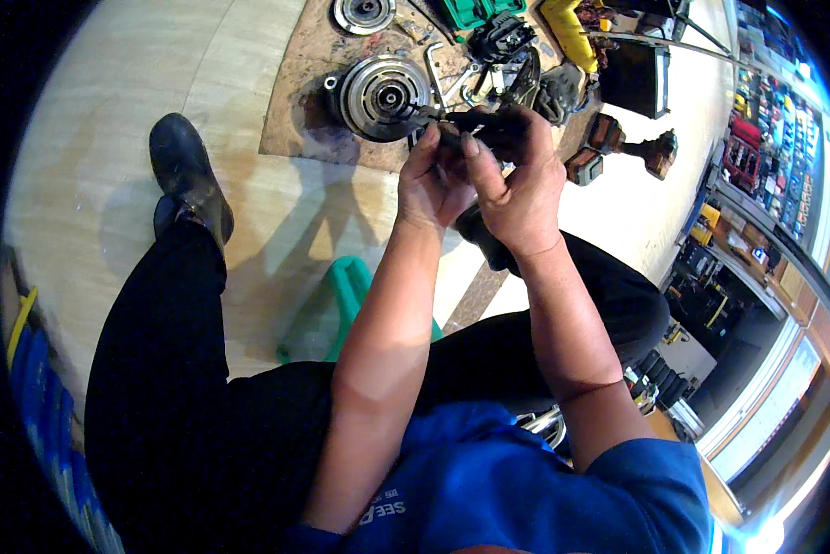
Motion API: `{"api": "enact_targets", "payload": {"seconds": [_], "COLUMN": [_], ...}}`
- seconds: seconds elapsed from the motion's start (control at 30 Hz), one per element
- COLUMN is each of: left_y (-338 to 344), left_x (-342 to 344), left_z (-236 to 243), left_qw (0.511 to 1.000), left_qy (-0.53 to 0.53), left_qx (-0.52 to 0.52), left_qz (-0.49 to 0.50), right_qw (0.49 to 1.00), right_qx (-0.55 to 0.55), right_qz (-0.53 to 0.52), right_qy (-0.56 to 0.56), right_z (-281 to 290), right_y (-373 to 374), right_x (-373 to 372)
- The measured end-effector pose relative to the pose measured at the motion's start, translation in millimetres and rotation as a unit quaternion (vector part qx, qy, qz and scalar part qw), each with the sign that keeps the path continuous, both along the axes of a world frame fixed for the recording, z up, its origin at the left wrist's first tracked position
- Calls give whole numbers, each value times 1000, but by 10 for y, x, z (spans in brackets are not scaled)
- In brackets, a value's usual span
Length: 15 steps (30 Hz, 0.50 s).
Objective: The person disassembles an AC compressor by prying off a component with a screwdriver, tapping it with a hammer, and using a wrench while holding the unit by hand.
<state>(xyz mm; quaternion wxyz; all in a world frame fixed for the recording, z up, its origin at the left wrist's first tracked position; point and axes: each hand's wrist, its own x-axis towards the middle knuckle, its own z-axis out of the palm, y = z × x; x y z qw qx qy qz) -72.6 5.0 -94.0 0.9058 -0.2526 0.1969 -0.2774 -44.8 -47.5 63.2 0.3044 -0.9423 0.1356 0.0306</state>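
Note:
Both my hands are raised together just past the cardboard's near edge. My left hand and my right hand are closed around a small dark part. Its kind is hard to make out, since fingers cover much of it and everything there is blackish. Both thumbs press toward its near side. Left of my fingertips stands a round metal pulley with ring-shaped grooves and a hub in its middle; it rests on the stained cardboard. A thin dark tip from the hands' area reaches toward the pulley's right rim.
Farther back lie a second metal disc, a green tool case, an L-shaped wrench and a yellow object. Cordless power tools are on the floor at right. A green stool stands below my forearms; stocked shelves line the right.

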Motion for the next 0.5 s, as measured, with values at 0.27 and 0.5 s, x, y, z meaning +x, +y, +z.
{"api": "enact_targets", "payload": {"seconds": [0.27,0.5], "left_y": [53,15], "left_x": [45,53], "left_z": [216,230], "left_qw": [998,998], "left_qy": [-52,-51], "left_qx": [45,42], "left_qz": [10,-13], "right_qw": [998,997], "right_qx": [49,61], "right_qz": [22,24], "right_qy": [30,50], "right_z": [86,149], "right_y": [-65,-163], "right_x": [8,78]}}
